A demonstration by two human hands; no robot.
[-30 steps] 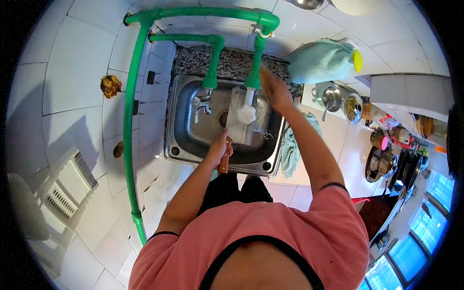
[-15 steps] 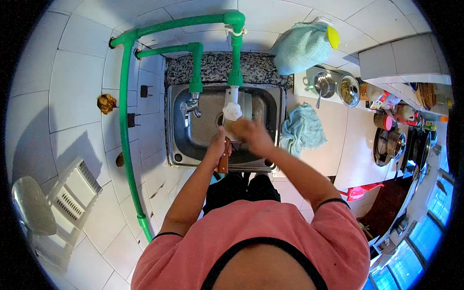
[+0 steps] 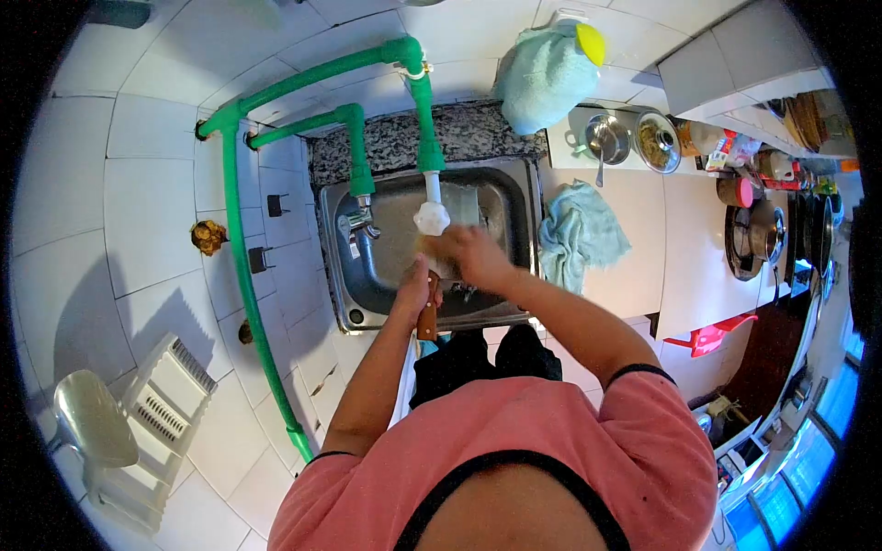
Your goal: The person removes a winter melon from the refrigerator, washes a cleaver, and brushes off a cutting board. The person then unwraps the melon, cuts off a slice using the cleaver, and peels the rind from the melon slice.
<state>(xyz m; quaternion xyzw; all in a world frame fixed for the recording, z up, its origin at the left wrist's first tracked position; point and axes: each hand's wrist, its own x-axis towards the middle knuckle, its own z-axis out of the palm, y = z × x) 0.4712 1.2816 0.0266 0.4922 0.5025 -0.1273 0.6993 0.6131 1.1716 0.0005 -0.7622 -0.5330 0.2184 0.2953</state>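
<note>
Over the front of the metal sink, my left hand is wrapped round the brown wooden handle of a wide, flat blade that reaches back into the basin. My right hand is bent over the blade near the handle, its fingers smeared by motion; whether they hold anything cannot be made out. Just behind my hands is the white tap knob on a green pipe. A chrome tap stands on the left of the basin.
Green pipes run along the left wall and behind the sink. On the counter at right are a crumpled cloth, a steel pot with a spoon and a lidded pot. A white rack is at lower left.
My right hand has come from behind the sink's right side, down to the blade near my left hand. My left hand keeps its hold on the handle. The view has shifted.
</note>
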